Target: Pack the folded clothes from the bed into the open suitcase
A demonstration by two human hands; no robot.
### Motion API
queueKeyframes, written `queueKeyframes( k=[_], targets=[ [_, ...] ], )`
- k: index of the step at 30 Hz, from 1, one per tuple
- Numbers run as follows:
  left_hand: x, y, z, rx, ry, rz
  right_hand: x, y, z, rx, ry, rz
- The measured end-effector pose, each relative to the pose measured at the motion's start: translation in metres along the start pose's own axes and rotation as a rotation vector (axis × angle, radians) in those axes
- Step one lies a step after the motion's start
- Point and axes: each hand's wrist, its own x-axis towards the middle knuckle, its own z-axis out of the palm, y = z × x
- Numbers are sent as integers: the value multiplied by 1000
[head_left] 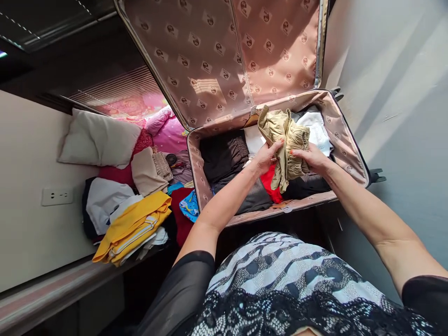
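Holding tan garment (293, 132) over suitcase (345, 135) | left hand (269, 156) and right hand (312, 157) both gripping its fabric | risk: folds could unroll onto red cloth (269, 183) if either grip slackens, since the lower end hangs loose

No words or numbers can be read. Small dark emblems (210, 19), each on a paler patch, repeat across the pinkish lining (259, 35) of the open suitcase (319, 46), from the lid at upper centre to the lower walls; any lettering is too small to tell.
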Motion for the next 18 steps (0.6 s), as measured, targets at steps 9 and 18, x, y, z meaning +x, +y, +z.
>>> queueKeyframes(
  k=[9,18],
  targets=[
    [18,-87,44,-254,-79,-270,-33,0,-85,-162,33,249],
    [68,-167,57,-242,188,-372,-24,40,-169,-1020,372,119]
  ],
)
